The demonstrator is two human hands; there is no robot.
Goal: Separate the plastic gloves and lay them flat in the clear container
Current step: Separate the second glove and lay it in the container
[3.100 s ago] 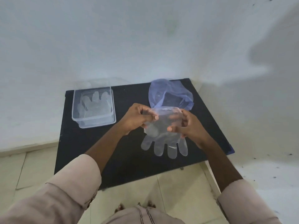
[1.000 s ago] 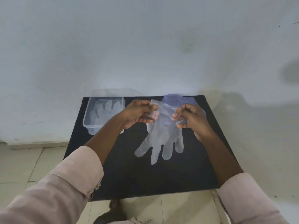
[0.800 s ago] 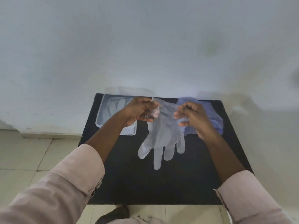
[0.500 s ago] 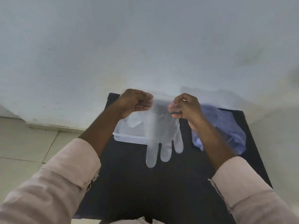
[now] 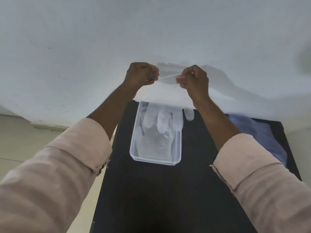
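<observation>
My left hand (image 5: 143, 74) and my right hand (image 5: 193, 77) each pinch a corner of the cuff of one clear plastic glove (image 5: 165, 96). The glove hangs between them, fingers down, its fingertips dangling over the far end of the clear container (image 5: 176, 163). The container stands on the black table (image 5: 168, 199) and holds flat clear gloves (image 5: 154, 145) inside. The hanging glove is hard to make out against the white wall.
A bluish plastic bag (image 5: 255, 137) lies on the table's right side, behind my right forearm. A white wall rises directly behind the table. Tiled floor shows to the left of the table.
Both hands have carried the glove left and up, from above the middle of the table to above the container. The view has shifted left with them.
</observation>
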